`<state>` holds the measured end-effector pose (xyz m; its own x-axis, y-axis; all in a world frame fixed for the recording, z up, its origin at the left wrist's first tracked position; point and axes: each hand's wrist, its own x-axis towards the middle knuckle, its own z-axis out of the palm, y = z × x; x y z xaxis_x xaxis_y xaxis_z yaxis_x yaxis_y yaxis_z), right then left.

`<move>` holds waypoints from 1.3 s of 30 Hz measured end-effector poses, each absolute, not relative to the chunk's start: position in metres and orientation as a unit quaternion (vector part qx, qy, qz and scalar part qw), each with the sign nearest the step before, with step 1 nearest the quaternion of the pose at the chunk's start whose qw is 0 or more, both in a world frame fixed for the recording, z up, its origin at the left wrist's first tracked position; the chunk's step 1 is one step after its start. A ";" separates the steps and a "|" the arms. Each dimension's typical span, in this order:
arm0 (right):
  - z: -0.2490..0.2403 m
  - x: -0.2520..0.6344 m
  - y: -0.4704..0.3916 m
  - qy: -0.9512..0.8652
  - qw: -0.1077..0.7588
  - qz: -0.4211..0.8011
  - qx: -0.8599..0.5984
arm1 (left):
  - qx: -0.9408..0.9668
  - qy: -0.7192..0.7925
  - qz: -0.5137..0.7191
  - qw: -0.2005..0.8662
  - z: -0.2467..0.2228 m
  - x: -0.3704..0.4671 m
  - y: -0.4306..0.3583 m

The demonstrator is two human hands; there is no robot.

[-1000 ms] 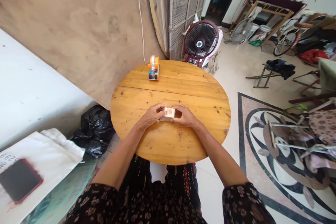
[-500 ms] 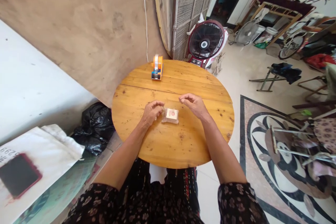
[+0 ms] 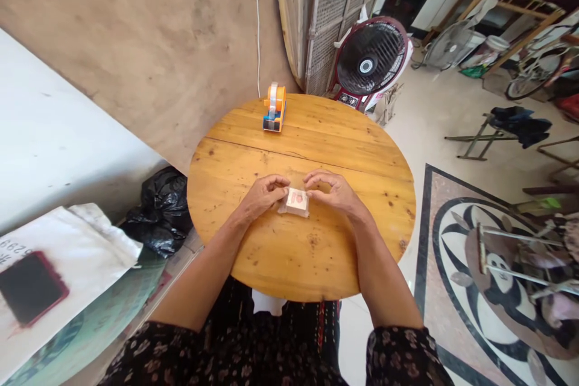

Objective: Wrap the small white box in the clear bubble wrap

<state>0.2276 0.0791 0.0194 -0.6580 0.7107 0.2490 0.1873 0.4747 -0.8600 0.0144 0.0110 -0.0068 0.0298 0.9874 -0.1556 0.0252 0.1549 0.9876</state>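
Observation:
A small pale box (image 3: 297,201) with a reddish print on top, wrapped in clear plastic, lies on the round wooden table (image 3: 312,271) in front of me. My left hand (image 3: 266,194) is at its left side, thumb at the upper left corner and fingers curved apart from the thumb. On the other side, my right hand (image 3: 333,189) has its thumb near the box's upper right edge, with the fingers arched above and a gap between. The box still rests on the tabletop. Whether either thumb presses on the wrapping is hard to make out.
An orange and blue tape dispenser (image 3: 274,110) stands at the table's far edge. Behind it is a dark red fan (image 3: 371,57). Black plastic bags (image 3: 158,211) lie left of the table, near a dark tablet-like device (image 3: 32,287). A folding stool (image 3: 497,132) stands at right.
My right hand has come down and inward to the box's right side, its fingers parting from a pinch. My left thumb has moved onto or beside the box's corner. The view has shifted slightly.

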 end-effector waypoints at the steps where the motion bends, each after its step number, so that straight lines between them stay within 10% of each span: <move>1: 0.019 0.227 0.079 -0.813 0.300 0.420 -0.271 | 0.478 0.530 0.446 0.540 -0.007 0.015 0.011; 39: 0.011 0.216 0.069 -0.857 0.325 0.281 -0.286 | 0.523 0.521 0.403 0.541 -0.014 0.008 0.013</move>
<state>0.2159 0.0687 0.0112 -0.6250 0.6725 0.3964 0.3076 0.6789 -0.6667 0.0077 0.0128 -0.0136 0.1325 0.9809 -0.1422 0.1084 0.1283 0.9858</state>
